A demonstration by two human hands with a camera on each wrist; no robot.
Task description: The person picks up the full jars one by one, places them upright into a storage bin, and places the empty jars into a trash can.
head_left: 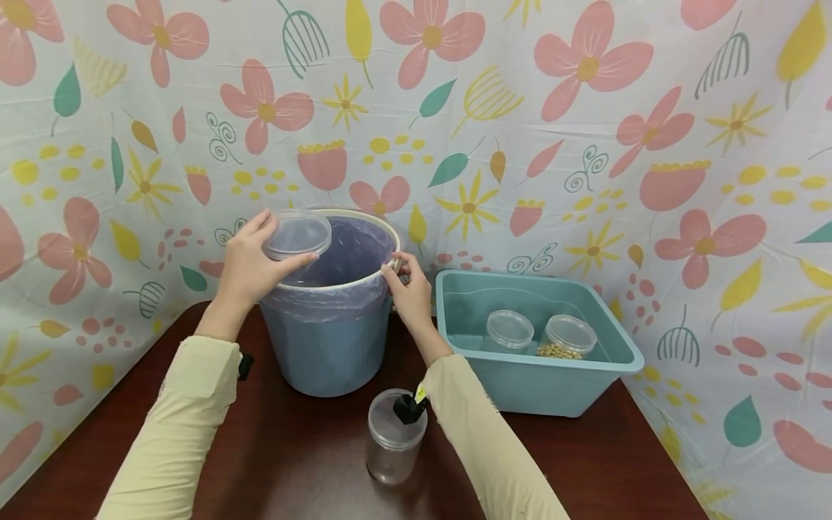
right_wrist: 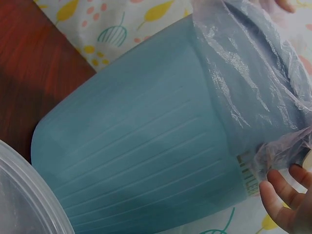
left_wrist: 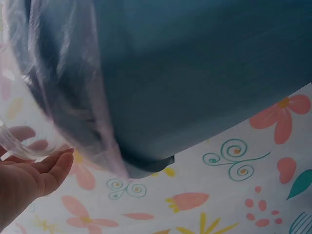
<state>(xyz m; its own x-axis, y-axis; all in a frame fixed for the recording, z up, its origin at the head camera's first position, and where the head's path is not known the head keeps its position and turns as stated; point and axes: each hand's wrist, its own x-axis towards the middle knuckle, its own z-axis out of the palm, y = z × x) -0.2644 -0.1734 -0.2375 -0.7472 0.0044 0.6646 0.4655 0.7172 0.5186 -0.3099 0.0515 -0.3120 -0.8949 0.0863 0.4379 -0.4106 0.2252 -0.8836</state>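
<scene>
In the head view my left hand (head_left: 250,256) grips a clear round plastic lid (head_left: 299,232) by its left side, above the left part of the bin's opening. The thumb lies along the lid's near edge, the fingers at its far side. The blue bin (head_left: 328,354) is lined with a thin translucent bag (head_left: 351,300) folded over its rim (head_left: 390,238). At the bin's right, my right hand (head_left: 411,292) pinches the rim with thumb and fingers. The right wrist view shows those fingertips (right_wrist: 275,180) beside the gathered bag (right_wrist: 282,146).
A lidded clear jar (head_left: 393,451) stands on the dark wooden table (head_left: 292,462), near my right forearm. The blue tub (head_left: 539,386) at the right holds a clear jar (head_left: 510,331) and another containing beige bits (head_left: 560,352). A flowered cloth (head_left: 494,130) hangs behind.
</scene>
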